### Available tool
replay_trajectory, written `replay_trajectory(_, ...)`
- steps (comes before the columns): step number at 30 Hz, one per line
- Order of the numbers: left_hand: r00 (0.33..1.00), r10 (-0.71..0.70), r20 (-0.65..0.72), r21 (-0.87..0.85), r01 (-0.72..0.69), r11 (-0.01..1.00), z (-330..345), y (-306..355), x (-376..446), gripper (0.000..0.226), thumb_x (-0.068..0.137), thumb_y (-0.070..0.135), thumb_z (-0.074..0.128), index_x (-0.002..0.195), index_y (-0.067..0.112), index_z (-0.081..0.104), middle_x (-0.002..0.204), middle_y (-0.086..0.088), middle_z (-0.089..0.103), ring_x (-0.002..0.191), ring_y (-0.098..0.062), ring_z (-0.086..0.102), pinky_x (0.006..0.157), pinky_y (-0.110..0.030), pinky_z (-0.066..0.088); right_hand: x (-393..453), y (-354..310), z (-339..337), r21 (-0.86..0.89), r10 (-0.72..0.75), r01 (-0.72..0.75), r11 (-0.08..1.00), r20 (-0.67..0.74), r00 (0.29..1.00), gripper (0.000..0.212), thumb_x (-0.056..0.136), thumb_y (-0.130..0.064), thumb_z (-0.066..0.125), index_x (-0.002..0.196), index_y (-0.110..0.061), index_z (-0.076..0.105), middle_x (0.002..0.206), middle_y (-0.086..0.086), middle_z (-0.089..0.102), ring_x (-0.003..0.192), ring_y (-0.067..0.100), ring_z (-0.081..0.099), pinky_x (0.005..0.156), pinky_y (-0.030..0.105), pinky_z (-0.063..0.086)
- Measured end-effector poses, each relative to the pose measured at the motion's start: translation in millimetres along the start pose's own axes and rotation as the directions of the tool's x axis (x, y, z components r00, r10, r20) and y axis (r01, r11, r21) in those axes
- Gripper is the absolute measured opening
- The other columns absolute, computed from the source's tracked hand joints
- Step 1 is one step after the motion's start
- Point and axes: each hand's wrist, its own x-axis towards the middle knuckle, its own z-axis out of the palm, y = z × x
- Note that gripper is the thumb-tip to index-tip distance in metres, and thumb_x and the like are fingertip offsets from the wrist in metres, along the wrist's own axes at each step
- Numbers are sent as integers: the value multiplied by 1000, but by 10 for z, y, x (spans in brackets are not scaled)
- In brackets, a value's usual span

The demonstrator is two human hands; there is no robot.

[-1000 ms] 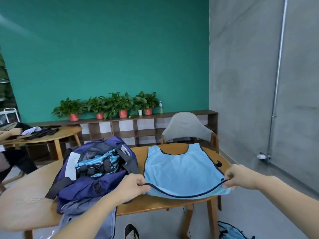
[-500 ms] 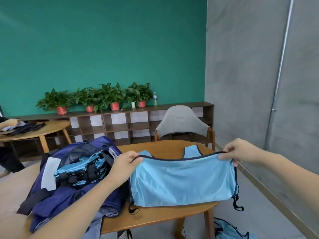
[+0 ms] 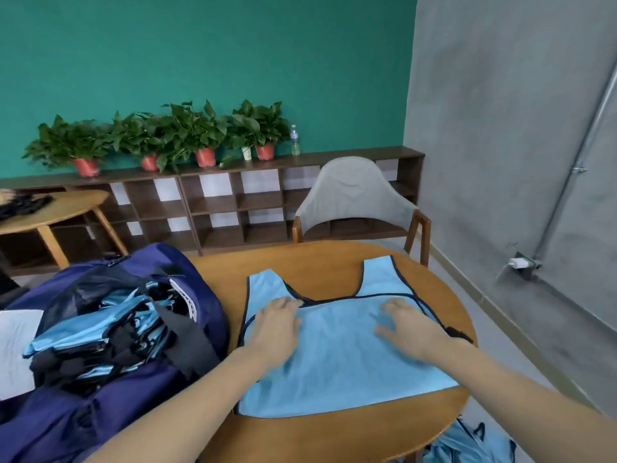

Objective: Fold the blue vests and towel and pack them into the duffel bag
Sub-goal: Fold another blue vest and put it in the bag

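The light blue vest (image 3: pixel 337 355) is lying on the round wooden table (image 3: pixel 320 262), folded once so that its lower half is doubled over the chest. Dark navy piping is running along its edges, and both shoulder straps are pointing toward the far side of the table, flat against the wood. The left hand (image 3: pixel 277 325) is resting palm down on the left part of the fold, near the folded edge, with its grip apart and fingers straight. The right hand (image 3: pixel 409 327) is pressing flat on the right part of the fold, its grip likewise apart, fingers spread on the cloth. The vest is lying beneath both palms. The navy duffel bag (image 3: pixel 140 332) is standing open just left of the vest, touching the left forearm, and is holding more blue fabric with black straps. Further blue vests (image 3: pixel 467 444) are lying on the floor below the table edge at the right.
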Motion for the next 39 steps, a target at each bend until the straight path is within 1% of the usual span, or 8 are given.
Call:
replay_trajectory(3,985,25,168,44,-33,998,225,152,-225,40,106,36,40,141,19,49,143,-6,48,139,-28,39,112,-36,31,-87,13,334,-51,-9,8,999,-7,1000,66,103,-58,35,158,-23,24,167,2,14,153,22,15,124,41,17)
replay_trajectory(7,938,-119,324,174,64,983,307,123,-443,69,100,69,14,160,38,4,169,-7,-2,155,-30,-5,125,-48,0,-265,161,493,-14,33,-33,999,13,999,77,95,-74,19,160,-36,5,168,-9,-8,154,23,-17,123,48,2)
replay_trajectory(15,920,-146,363,168,89,982,363,352,-806,75,94,76,4,158,41,-12,167,-5,-20,152,-33,-23,123,-54,-11,-636,384,523,-50,53,-53,997,0,999,89,84,-87,10,160,-41,0,168,-10,-11,153,24,-20,124,51,-10)
replay_trajectory(20,908,-129,399,146,76,986,121,400,-759,80,92,79,25,159,38,13,169,-5,9,154,-32,5,122,-53,10,-679,283,395,-177,56,-68,982,-70,996,85,87,-85,14,157,-37,22,166,-5,16,154,26,10,124,50,5)
replay_trajectory(23,945,-204,257,-22,217,976,-54,241,-410,71,92,70,45,151,29,40,153,0,43,142,-25,38,114,-45,33,-465,-10,270,-134,19,-43,990,-174,985,73,93,-76,27,147,-29,43,154,-5,42,143,22,34,117,42,25)
replay_trajectory(26,935,-330,131,-252,353,901,-25,28,1,56,98,50,53,147,23,46,145,-7,49,131,-27,47,105,-40,44,-85,-416,246,10,-49,53,999,-227,973,47,100,-55,46,134,-23,57,132,-4,59,127,20,49,101,36,43)
replay_trajectory(32,877,-453,-159,-466,338,818,185,-416,491,35,102,24,52,134,13,57,133,-11,56,128,-30,45,106,-37,36,736,-1137,491,238,-119,160,958,-180,976,14,95,-30,58,98,-23,70,95,-5,66,95,19,62,82,37,54)
replay_trajectory(39,891,-427,-154,-492,306,815,416,-849,653,40,101,30,56,136,11,54,135,-9,54,130,-26,45,107,-28,30,1345,-1519,696,289,40,21,957,-205,978,34,89,-57,62,102,-25,64,93,-7,66,89,18,63,79,37,55)
